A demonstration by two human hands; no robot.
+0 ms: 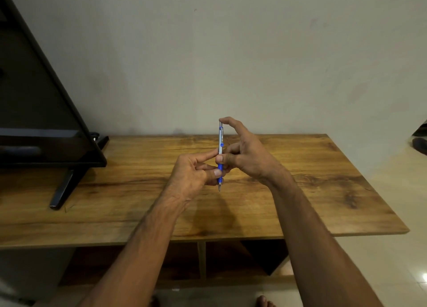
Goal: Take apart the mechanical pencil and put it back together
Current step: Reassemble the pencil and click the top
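- Pencil [221, 149]: mechanical, one piece. It has a silver upper barrel with a clip, a blue dot on the clip, a blue grip section and a metal tip. It is held upright in the air above the middle of the table, tip down and clear of the wood. The barrel is too small in view to read any print.
- Left hand [191, 175]: comes in from the near left. Its thumb and curled fingers are clamped on the blue grip section near the tip. The forefinger is stretched up, and its tip touches the silver barrel.
- Right hand [247, 154]: comes in from the near right. Its forefinger arches over with the tip resting on the pencil's top end. Its thumb presses the barrel just above the blue grip, with the other fingers curled behind.
- Table [300, 191]: wood-grain top, with a long edge against the far wall. Open shelf bays show beneath the near edge.
- Television [41, 112]: black, with a dark screen. It stands at the far left of the table on a splayed black foot [64, 188]. No legible badge shows.
- Wall [231, 52]: plain and pale, with faint marks.
- Toes [263, 301]: bare, on the pale floor at the near edge of view.
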